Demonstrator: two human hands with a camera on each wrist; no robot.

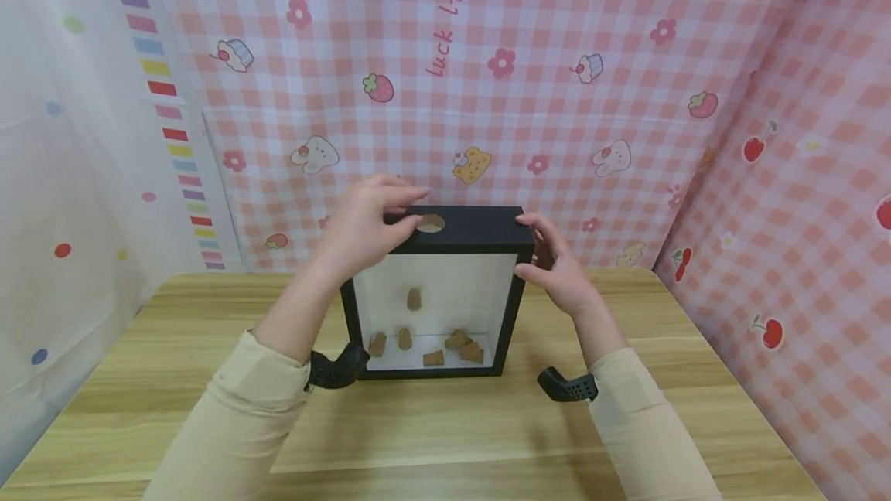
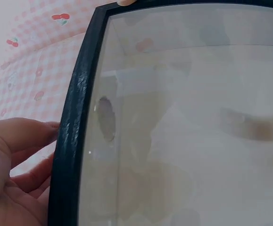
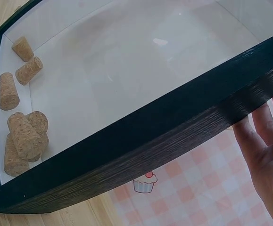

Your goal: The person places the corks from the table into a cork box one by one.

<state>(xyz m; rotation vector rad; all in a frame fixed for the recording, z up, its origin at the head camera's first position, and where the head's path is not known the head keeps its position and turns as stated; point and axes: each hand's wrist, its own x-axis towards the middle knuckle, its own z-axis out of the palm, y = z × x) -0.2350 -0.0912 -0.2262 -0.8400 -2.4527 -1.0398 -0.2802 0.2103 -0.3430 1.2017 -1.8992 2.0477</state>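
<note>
A black-framed shadow box with a clear front and white inside stands upright on the table, a round hole in its top. My left hand is at the top left beside the hole, thumb and forefinger apart with nothing between them. My right hand holds the upper right corner, thumb at the front edge and a finger on top. Inside, one cork appears in mid-air and is blurred in the left wrist view. Several corks lie on the box floor, some heaped at the right end.
The box stands on a wood-grain table. Behind it hangs a pink checked curtain, with another cloth at the right and a white dotted one at the left. A black wrist camera sits close to the box's lower left corner.
</note>
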